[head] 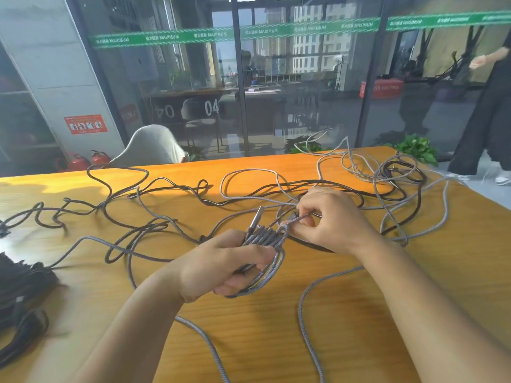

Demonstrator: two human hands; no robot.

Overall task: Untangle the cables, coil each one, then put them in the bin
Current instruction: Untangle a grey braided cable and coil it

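One view only, worn on the person's head, looking forward and down. The table (359, 313) fills the lower half, close under the lens, both forearms reaching in from the bottom edge. Wide angle bends the table's far edge, and a glass wall (304, 92) rises beyond it.

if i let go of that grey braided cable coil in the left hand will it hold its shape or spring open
Probably it loosens: the grey braided cable coil keeps its turns only where the left hand grips them, and nothing ties them. The loose run on the wooden table lies in soft curves, so it seems floppy. Its metal plug sticks up free and may snag.
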